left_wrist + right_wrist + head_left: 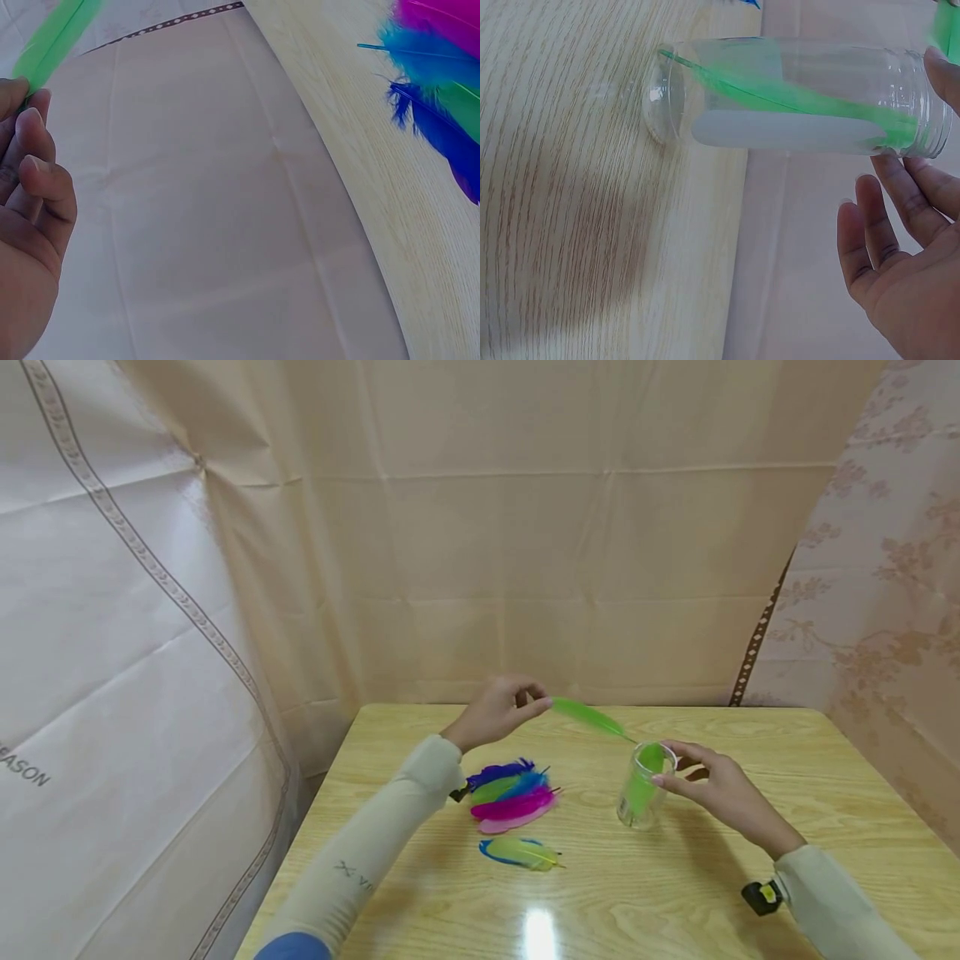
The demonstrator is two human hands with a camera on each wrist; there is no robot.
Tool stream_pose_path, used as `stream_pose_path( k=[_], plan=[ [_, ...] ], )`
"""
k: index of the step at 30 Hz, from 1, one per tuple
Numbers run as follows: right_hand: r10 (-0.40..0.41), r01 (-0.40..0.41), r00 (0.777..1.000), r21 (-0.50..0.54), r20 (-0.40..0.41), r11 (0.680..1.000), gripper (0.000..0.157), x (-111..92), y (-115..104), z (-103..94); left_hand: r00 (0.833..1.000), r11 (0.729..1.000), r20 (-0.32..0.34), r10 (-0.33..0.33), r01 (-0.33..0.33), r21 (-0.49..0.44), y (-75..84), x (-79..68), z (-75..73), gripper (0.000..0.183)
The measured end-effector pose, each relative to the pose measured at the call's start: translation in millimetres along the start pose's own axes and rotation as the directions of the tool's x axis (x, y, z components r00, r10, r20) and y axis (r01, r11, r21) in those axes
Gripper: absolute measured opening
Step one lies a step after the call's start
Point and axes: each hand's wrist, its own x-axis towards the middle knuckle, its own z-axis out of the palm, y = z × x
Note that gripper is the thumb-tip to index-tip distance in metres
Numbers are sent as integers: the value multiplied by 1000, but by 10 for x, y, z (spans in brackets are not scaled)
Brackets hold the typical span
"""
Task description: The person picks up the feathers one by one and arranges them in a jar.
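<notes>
Thumb and fingers of my left hand (pixel 504 708) pinch a green feather (pixel 588 718) by one end. Its other end points right and down, right at the mouth of a clear jar (pixel 628 806). The same feather (pixel 56 37) shows at the top left of the left wrist view. My right hand (pixel 716 789) grips the jar near its rim between thumb and fingers. Upright on the table, the jar holds another green feather (pixel 780 101), which lies slantwise inside it. A pale label strip (pixel 780 129) runs along the jar's side in the right wrist view.
Left of the jar lies a pile of feathers, with a magenta feather (pixel 510 804), a pink one (pixel 513 821) and blue and purple ones. Nearer the front is a yellow-green feather (pixel 525 852) with blue edges. Behind the wooden table (pixel 660 902) hangs a beige curtain (pixel 480 568).
</notes>
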Motion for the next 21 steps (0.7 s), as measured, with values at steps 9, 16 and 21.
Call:
stream_pose_path(
  k=[9,16,21],
  plan=[
    [-2,2,1000,-1,1,1000,72,-8,-19,-2,1000,1000,19,17,-16,-4,57,77,111,16],
    [-5,5,1000,0,2,1000,73,-1,2,8,999,1000,41,16,-17,14,80,111,177,19],
    [7,-7,1000,3,6,1000,73,0,20,3,998,999,38,43,-43,9,107,158,222,18]
  ],
)
